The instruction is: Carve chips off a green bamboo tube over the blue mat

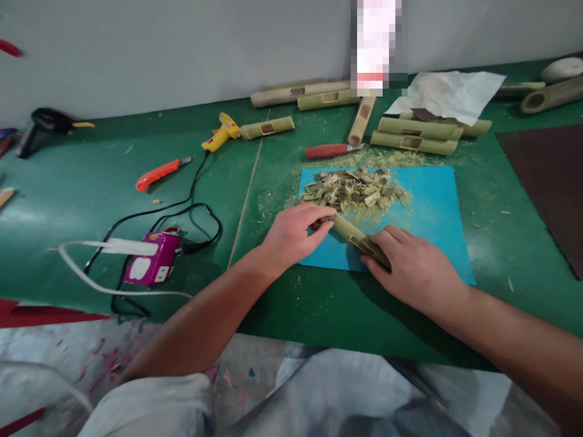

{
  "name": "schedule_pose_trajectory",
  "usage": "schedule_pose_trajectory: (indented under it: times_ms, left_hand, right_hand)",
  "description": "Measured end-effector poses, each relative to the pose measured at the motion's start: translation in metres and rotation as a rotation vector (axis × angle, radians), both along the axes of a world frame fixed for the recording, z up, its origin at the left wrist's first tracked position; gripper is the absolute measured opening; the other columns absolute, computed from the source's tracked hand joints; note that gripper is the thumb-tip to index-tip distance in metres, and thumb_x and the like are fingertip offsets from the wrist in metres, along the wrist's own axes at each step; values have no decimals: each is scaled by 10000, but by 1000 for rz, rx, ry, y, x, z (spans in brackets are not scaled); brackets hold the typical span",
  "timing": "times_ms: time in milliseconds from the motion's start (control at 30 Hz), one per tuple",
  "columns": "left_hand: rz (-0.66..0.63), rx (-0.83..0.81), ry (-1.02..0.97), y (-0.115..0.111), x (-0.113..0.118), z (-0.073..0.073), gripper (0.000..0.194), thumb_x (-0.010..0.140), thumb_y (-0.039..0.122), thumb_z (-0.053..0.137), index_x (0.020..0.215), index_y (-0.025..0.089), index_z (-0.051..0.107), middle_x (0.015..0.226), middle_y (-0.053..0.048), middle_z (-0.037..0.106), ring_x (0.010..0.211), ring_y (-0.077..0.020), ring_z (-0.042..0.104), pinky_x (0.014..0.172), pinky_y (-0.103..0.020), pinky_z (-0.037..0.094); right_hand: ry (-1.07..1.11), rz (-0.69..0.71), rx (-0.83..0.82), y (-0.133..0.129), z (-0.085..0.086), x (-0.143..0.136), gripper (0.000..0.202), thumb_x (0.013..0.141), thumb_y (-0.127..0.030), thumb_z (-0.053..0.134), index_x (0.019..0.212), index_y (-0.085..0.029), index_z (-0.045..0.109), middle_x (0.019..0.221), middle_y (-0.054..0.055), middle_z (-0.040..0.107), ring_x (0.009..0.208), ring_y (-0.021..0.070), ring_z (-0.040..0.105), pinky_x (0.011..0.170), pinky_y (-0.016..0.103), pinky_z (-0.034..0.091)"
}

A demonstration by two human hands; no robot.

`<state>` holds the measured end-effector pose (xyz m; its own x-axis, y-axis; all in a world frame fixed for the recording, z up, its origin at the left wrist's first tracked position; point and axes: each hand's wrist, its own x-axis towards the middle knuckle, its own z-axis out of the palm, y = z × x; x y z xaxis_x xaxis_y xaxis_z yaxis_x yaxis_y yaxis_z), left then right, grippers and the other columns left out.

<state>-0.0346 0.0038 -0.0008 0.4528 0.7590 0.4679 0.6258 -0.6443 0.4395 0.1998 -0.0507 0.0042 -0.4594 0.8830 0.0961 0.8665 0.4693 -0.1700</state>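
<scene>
Above the blue sheet [426, 194], a green bamboo tube [350, 230] with a notch cut in its side lies slantwise between my hands. My right hand [416, 264] is closed round its near right end. The fingers of my left hand [296, 233] are closed at the far left end; a dark bit shows between thumb and fingers, its kind unclear. Just beyond my left hand, a heap of bamboo chips [355, 189] and shavings covers the sheet's far left part. A red-handled knife [328, 151] rests behind the heap.
Cut bamboo tubes [414, 142] lie along the back, some beneath white paper [450, 91]. To the left are an orange box cutter [157, 176], a yellow glue gun [221, 133] and a purple power strip [152, 260] with cords. A dark brown board [546, 182] lies at right.
</scene>
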Motion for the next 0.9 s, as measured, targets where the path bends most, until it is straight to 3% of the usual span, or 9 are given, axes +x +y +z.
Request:
schedule_pose_trajectory:
  times_ms: [133,333,900]
  left_hand:
    - [-2,105,114,-1,-3,-3,167,949,228,589,1032,142,705,937,-61,754,843,-134,711,776,-216,551]
    - [-62,267,319,-6,4,-6,254,1009,286,486,1052,131,682,820,-46,727,730,-123,683,659,-211,535]
    - [-42,284,314,-8,6,-12,265,1013,256,453,1060,120,675,805,-52,697,727,-137,655,675,-226,518]
  right_hand:
    - [-5,-11,-38,0,1,0,182,891,-342,573,879,-162,601,838,56,613,719,177,552,594,309,315]
    - [-21,-14,-39,1,1,-1,195,902,-357,557,868,-168,595,838,56,610,721,175,549,598,308,314]
    - [-11,-18,-34,1,2,-1,188,906,-352,545,861,-174,586,834,57,610,715,179,540,596,306,310]
